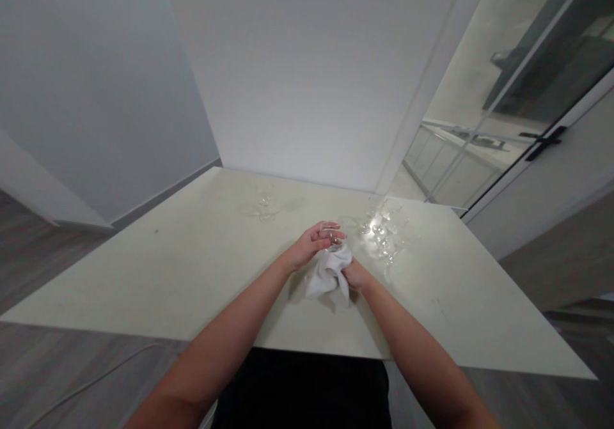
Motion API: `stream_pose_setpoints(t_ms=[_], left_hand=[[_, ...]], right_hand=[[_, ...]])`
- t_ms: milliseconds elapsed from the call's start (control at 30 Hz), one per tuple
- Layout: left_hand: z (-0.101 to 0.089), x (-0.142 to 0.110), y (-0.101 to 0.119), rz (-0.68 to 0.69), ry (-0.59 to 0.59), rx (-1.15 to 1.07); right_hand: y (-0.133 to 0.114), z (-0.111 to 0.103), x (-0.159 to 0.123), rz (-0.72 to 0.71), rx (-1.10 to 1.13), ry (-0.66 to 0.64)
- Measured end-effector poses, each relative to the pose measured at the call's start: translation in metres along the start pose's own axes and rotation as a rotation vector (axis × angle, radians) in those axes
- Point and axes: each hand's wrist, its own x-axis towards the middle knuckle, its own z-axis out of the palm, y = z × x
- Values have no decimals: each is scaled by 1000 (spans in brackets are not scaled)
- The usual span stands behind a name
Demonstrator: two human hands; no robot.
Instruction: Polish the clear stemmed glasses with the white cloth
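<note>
My left hand is closed around the bowl of a clear wine glass, its fingers behind and at the side of the bowl. Just below and to the right, my right hand grips a crumpled white cloth. The cloth is bunched up against the lower part of the glass and hides its stem and base. Part of the cloth hangs down above the table. The right fingers are mostly covered by the cloth.
Several clear stemmed glasses stand close together right of my hands. One more clear glass stands at the back left of the pale table. A white wall rises behind. A door with a black handle is at the right.
</note>
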Motion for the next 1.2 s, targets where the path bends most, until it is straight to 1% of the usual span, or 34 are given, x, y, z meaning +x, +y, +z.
stream_pose_setpoints(t_ms=[133,233,333,433,533,600,667,767,833,867,933,1000,1100,1200], left_hand=[[0,3,0,54,93,161],[0,6,-5,121,207,309],[-1,10,-11,180,319,434],[-2,14,-16,207,419,399],[-4,16,-18,201,481,266],[-5,16,-16,202,488,193],[-6,15,-14,232,494,153],[-8,14,-9,292,514,139],[-9,13,-7,308,508,149],[-9,12,-6,307,499,159],[-10,11,-5,304,469,200],[-9,10,-5,305,421,281],[-7,6,-3,322,342,433],[-3,3,0,339,320,522]], right_hand=[[1,-8,6,-108,-186,44],[7,-14,12,-186,-329,66],[15,-18,17,-244,-505,142],[18,-21,19,-292,-645,188],[15,-20,19,-321,-678,210],[12,-18,17,-314,-616,218],[9,-17,16,-284,-481,243],[6,-18,17,-223,-276,378],[8,-21,19,-168,-197,468],[9,-22,19,-129,-162,488],[13,-24,20,-45,-87,474],[16,-25,20,9,-21,426],[18,-23,19,16,58,375],[17,-24,19,73,117,335]])
